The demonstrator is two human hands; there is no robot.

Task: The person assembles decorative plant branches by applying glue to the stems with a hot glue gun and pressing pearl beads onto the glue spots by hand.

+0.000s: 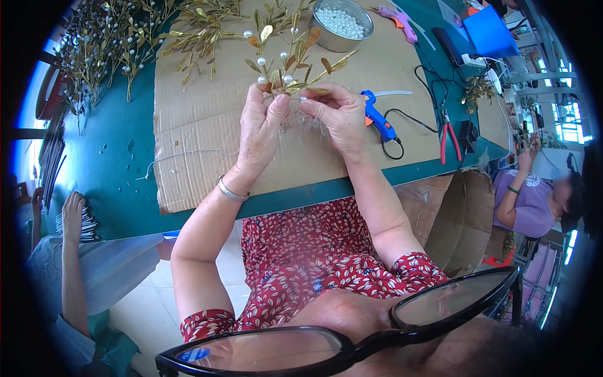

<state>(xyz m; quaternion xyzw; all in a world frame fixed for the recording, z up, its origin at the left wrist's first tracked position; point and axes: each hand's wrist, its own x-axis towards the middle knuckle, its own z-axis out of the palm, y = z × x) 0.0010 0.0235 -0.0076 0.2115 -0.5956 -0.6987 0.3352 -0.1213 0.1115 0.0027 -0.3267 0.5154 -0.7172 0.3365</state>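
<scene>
My left hand (262, 125) and my right hand (336, 113) meet over a sheet of brown cardboard (195, 125). Together they hold a gold leaf sprig with white pearls (286, 60) by its lower stem. The left fingers pinch the stem under the leaves. Between thumb and finger of the right hand sits a small white pearl (303, 98), pressed against the sprig's base. The sprig's branches fan upward toward a metal bowl of pearls (340, 24).
A blue glue gun (377, 118) lies right of my hands, its black cord trailing. Red-handled pliers (450, 135), a pink glue gun (399, 20) and a blue bin (490, 31) sit further right. Piles of gold sprigs (125, 38) cover the far left. Other people work on both sides.
</scene>
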